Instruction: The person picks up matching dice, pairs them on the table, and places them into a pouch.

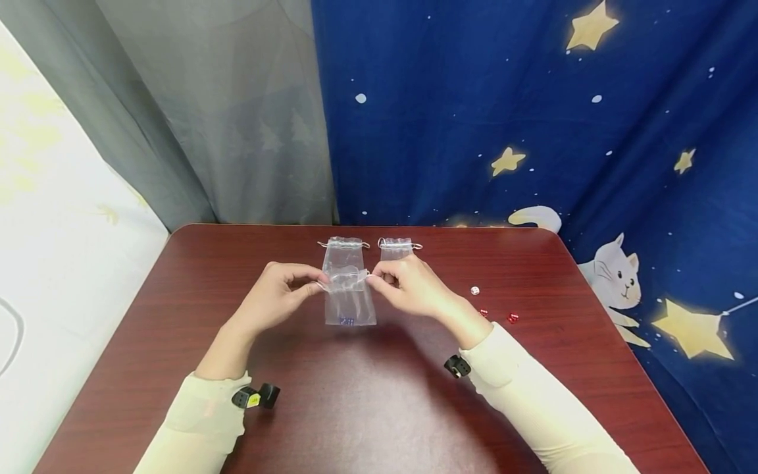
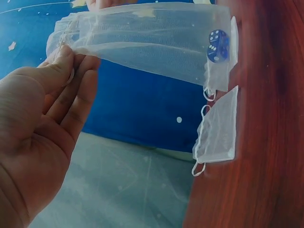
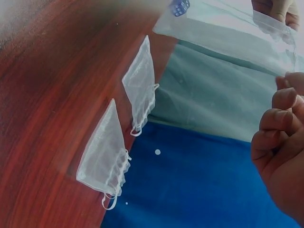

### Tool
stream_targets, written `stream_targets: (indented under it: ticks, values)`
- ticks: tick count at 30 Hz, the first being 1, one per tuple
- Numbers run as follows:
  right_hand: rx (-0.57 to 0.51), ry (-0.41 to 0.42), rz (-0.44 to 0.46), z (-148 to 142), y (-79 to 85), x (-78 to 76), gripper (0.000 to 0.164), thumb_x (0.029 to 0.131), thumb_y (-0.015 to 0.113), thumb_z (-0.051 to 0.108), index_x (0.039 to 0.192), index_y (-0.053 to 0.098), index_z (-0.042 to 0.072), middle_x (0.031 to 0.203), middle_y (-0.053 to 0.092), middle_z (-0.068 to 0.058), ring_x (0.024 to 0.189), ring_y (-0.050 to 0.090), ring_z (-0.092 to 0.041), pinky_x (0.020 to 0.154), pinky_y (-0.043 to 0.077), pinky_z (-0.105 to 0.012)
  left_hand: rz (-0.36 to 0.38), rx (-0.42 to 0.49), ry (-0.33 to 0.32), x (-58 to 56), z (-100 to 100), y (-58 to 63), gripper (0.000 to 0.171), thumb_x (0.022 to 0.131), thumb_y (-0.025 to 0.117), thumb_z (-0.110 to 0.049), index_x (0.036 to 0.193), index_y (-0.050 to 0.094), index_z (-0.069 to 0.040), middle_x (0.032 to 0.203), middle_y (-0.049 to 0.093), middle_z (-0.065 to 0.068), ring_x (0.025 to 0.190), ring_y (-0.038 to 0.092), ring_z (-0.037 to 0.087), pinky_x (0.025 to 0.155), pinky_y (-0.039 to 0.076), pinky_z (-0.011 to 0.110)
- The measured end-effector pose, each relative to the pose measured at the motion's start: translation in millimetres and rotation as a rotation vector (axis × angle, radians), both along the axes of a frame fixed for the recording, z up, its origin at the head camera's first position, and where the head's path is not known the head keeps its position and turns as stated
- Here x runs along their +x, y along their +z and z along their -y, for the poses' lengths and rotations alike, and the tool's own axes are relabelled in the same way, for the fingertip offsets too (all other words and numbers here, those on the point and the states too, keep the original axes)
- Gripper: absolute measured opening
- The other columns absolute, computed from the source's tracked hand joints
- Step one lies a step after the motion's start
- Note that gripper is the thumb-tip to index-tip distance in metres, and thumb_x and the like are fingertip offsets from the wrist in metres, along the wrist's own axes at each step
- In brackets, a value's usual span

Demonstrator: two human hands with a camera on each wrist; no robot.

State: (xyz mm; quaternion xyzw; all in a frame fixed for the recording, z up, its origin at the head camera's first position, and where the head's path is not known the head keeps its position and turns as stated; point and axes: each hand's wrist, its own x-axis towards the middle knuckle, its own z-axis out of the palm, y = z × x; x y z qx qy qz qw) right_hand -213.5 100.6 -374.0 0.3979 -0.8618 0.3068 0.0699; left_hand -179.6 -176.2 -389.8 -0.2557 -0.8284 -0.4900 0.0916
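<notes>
Between the two hands hangs a sheer white drawstring pouch, its gathered top upward. Blue dice with white pips lie in its bottom corner. My left hand pinches the drawstring at the left side of the pouch's top between thumb and fingers. On the opposite side, my right hand pinches the string end, its other fingers curled in. Behind the held pouch, a second sheer pouch lies flat on the table, partly overlapped by it. A third pouch lies to its right, partly covered by the right hand.
A white die and two red dice, one red die farther right, sit on the brown table beyond the right forearm. Grey and blue star-patterned curtains hang behind the table's far edge.
</notes>
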Motion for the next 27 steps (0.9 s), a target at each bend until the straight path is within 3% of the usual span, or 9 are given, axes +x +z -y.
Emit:
stream_targets:
  ticks: [5, 9, 12, 18, 27]
  values:
    - [-0.094, 0.046, -0.049, -3, 3.7, -2.0, 0.026, 0.099, 0.064, 0.02, 0.073, 0.064, 0.016, 0.057, 0.047, 0.012, 0.053, 0.045, -0.004, 0.051, 0.037, -0.024, 0.026, 0.041, 0.074, 1.5, 3, 4.6, 0.019, 0.087, 0.077, 0.001, 0.105, 0.077, -0.003, 0.088, 0.076, 0.008, 0.071, 0.071, 0.009, 0.062, 0.055, 0.019]
    - [-0.158, 0.075, -0.11, -6, 6.9, -3.0, 0.024, 0.098, 0.064, 0.015, 0.074, 0.064, 0.015, 0.058, 0.045, 0.011, 0.054, 0.042, -0.003, 0.051, 0.035, -0.024, 0.046, 0.106, 0.109, 3.0, 6, 7.2, 0.023, 0.087, 0.079, -0.002, 0.109, 0.076, -0.002, 0.088, 0.077, 0.009, 0.073, 0.075, 0.022, 0.066, 0.058, 0.021]
    - [-0.182, 0.089, -0.18, -8, 7.4, -4.1, 0.021, 0.096, 0.064, 0.012, 0.075, 0.065, 0.013, 0.058, 0.045, 0.009, 0.054, 0.041, -0.004, 0.05, 0.034, -0.024, 0.035, 0.139, 0.138, 4.4, 9, 8.7, 0.018, 0.088, 0.078, -0.003, 0.106, 0.077, -0.003, 0.086, 0.077, 0.008, 0.075, 0.076, 0.024, 0.064, 0.058, 0.02]
    - [-0.206, 0.098, -0.3, -14, 5.9, -6.8, 0.016, 0.092, 0.065, 0.007, 0.077, 0.067, 0.011, 0.058, 0.045, 0.007, 0.054, 0.041, -0.006, 0.049, 0.032, -0.025, -0.028, 0.147, 0.203, 7.9, 16, 12.3, 0.013, 0.088, 0.076, 0.0, 0.1, 0.078, -0.005, 0.082, 0.077, 0.008, 0.074, 0.076, 0.017, 0.06, 0.056, 0.019]
    - [-0.193, 0.036, -0.349, -23, -0.8, -10.2, 0.015, 0.091, 0.064, 0.008, 0.077, 0.067, 0.011, 0.058, 0.045, 0.006, 0.053, 0.04, -0.007, 0.049, 0.031, -0.024, -0.076, 0.132, 0.251, 11.6, 29, 10.7, 0.01, 0.088, 0.076, 0.002, 0.097, 0.078, -0.002, 0.081, 0.077, 0.01, 0.073, 0.074, 0.008, 0.061, 0.055, 0.015]
